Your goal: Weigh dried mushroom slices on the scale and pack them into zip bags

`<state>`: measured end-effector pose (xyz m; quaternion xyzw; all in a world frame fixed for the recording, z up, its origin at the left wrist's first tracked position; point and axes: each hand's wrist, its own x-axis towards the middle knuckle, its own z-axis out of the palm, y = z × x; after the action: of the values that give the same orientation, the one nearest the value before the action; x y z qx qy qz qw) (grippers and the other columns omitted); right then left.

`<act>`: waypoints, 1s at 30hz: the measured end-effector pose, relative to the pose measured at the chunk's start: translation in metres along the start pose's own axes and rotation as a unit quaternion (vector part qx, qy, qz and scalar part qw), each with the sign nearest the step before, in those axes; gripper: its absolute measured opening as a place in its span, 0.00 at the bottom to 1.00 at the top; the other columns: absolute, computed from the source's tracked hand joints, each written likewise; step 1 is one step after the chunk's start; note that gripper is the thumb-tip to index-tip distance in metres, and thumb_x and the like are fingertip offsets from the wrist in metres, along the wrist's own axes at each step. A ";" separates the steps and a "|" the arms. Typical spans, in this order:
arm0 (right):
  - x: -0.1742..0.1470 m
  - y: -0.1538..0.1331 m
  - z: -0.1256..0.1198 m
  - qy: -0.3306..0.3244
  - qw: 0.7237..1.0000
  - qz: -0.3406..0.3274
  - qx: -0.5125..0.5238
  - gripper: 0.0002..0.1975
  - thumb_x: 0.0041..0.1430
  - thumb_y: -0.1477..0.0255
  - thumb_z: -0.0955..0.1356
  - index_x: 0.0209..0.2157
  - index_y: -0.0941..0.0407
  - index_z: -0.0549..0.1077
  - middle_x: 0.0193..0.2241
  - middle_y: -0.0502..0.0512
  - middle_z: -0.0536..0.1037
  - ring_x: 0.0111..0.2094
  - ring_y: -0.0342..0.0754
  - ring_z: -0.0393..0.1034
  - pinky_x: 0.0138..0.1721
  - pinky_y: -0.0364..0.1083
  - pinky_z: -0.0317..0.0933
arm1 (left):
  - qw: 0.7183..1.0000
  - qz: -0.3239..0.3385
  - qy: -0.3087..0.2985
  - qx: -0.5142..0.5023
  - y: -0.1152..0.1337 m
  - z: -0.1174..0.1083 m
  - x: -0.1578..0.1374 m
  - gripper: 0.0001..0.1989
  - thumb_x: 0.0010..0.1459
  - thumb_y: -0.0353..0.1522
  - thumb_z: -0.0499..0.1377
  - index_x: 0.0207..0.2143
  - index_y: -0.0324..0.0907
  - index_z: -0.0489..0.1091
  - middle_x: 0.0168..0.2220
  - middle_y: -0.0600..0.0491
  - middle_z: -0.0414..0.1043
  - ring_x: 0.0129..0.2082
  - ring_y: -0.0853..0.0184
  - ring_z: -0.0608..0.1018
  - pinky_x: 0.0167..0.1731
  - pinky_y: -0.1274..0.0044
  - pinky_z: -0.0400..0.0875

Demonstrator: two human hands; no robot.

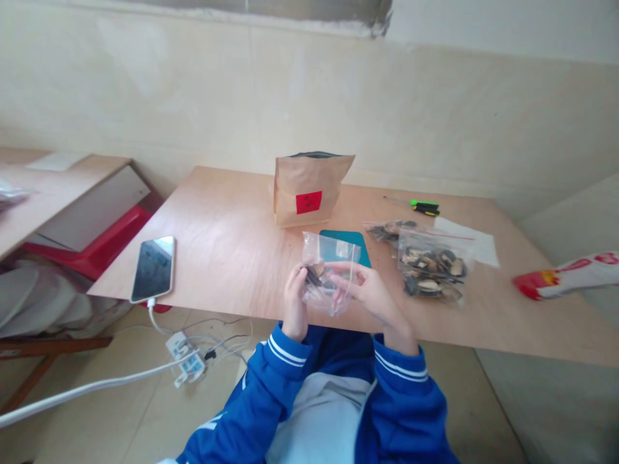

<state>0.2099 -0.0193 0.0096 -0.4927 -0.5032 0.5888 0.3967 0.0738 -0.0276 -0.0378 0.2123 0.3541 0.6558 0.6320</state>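
Observation:
A small clear plastic zip bag (316, 246) is between my hands, just above the table's front edge. Dark dried slices (314, 272) show inside it; their exact kind is unclear. My left hand (294, 296) grips the bag's left side, thumb over the slices. On the right, my right hand (370, 290) has its fingers closed on the bag's other edge; the plastic partly covers the fingertips. Behind the bag lies a teal flat device (360, 241), partly hidden. Right of my right hand rest a full zip bag of dried slices (430, 264) and another such bag (387, 230).
A brown paper pouch (309, 187) with a red label stands open-topped at the back. A phone (153, 267) charges at the left. Green-black screwdrivers (425, 206), white paper (471, 241) and a red-white packet (565, 277) lie rightward. A power strip (186, 361) hangs below.

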 end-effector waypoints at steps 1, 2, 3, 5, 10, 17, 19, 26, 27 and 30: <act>0.003 0.001 0.005 -0.009 1.000 0.005 0.002 0.21 0.48 0.60 0.74 0.44 0.55 0.76 0.29 0.52 0.80 0.18 0.43 0.69 0.22 0.45 0.67 | 1.000 -0.001 -0.009 0.026 0.003 -0.004 0.004 0.14 0.55 0.39 0.60 0.41 0.40 0.76 0.42 0.49 0.78 0.46 0.61 0.77 0.50 0.69 0.66; 0.007 0.003 0.010 -0.018 1.000 0.006 0.002 0.23 0.51 0.59 0.72 0.46 0.55 0.75 0.26 0.51 0.79 0.17 0.43 0.68 0.20 0.45 0.66 | 0.999 -0.006 -0.015 0.043 0.005 -0.007 0.007 0.15 0.55 0.39 0.60 0.40 0.40 0.76 0.41 0.48 0.78 0.45 0.61 0.77 0.50 0.69 0.66; 0.010 0.005 0.016 -0.022 1.000 0.000 0.000 0.23 0.53 0.57 0.70 0.48 0.55 0.74 0.25 0.51 0.78 0.17 0.43 0.68 0.21 0.45 0.66 | 0.998 -0.013 -0.019 0.050 0.008 -0.010 0.010 0.15 0.55 0.40 0.60 0.40 0.39 0.77 0.40 0.48 0.79 0.44 0.61 0.77 0.50 0.69 0.66; 0.018 0.012 0.028 -0.009 0.999 -0.046 -0.015 0.22 0.57 0.57 0.68 0.49 0.54 0.73 0.29 0.53 0.78 0.25 0.46 0.72 0.29 0.47 0.69 | 0.999 -0.017 -0.012 0.050 0.012 -0.014 0.013 0.17 0.57 0.42 0.58 0.39 0.39 0.77 0.42 0.47 0.78 0.45 0.61 0.77 0.50 0.69 0.66; 0.033 0.039 0.055 0.094 0.971 -0.165 -0.147 0.19 0.55 0.60 0.70 0.47 0.52 0.72 0.44 0.58 0.73 0.44 0.52 0.70 0.47 0.53 0.66 | 0.997 -0.067 0.027 -0.031 0.022 -0.019 0.013 0.16 0.59 0.39 0.55 0.45 0.41 0.74 0.49 0.48 0.76 0.50 0.61 0.75 0.51 0.69 0.67; 0.037 0.054 0.061 0.092 0.969 -0.173 -0.147 0.12 0.56 0.63 0.69 0.40 0.52 0.72 0.40 0.55 0.70 0.40 0.50 0.70 0.45 0.53 0.66 | 0.998 -0.044 0.031 -0.012 0.032 -0.022 0.017 0.17 0.55 0.35 0.59 0.46 0.38 0.74 0.51 0.45 0.74 0.55 0.59 0.73 0.54 0.69 0.65; 0.038 0.052 0.061 0.073 0.981 -0.161 -0.078 0.11 0.55 0.65 0.69 0.39 0.53 0.70 0.40 0.54 0.73 0.41 0.49 0.72 0.45 0.51 0.67 | 0.999 -0.034 0.027 0.004 0.032 -0.022 0.018 0.16 0.54 0.35 0.61 0.44 0.38 0.74 0.50 0.44 0.75 0.55 0.58 0.73 0.54 0.69 0.65; 0.045 0.054 0.060 0.118 0.985 -0.125 0.012 0.19 0.48 0.67 0.71 0.42 0.53 0.66 0.43 0.56 0.76 0.45 0.50 0.73 0.50 0.52 0.66 | 0.999 0.003 0.030 0.033 0.023 -0.019 0.014 0.16 0.52 0.38 0.64 0.42 0.39 0.75 0.48 0.45 0.77 0.51 0.60 0.76 0.53 0.70 0.66; 0.046 0.054 0.060 0.115 0.985 -0.126 0.027 0.20 0.47 0.67 0.71 0.43 0.53 0.66 0.45 0.57 0.75 0.47 0.51 0.72 0.52 0.53 0.65 | 0.999 0.006 0.029 0.039 0.022 -0.018 0.013 0.16 0.52 0.38 0.64 0.42 0.39 0.75 0.48 0.44 0.77 0.50 0.60 0.77 0.53 0.70 0.66; 0.046 0.053 0.055 0.071 0.991 -0.109 0.034 0.20 0.48 0.66 0.71 0.44 0.54 0.68 0.45 0.58 0.76 0.47 0.52 0.72 0.53 0.54 0.65 | 0.999 0.007 0.031 0.037 0.021 -0.015 0.010 0.16 0.53 0.39 0.64 0.42 0.39 0.75 0.48 0.44 0.77 0.51 0.59 0.76 0.53 0.69 0.66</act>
<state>0.1483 0.0045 -0.0504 -0.4617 -0.5044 0.5219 0.5100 0.0478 -0.0196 -0.0340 0.2173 0.3959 0.6529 0.6081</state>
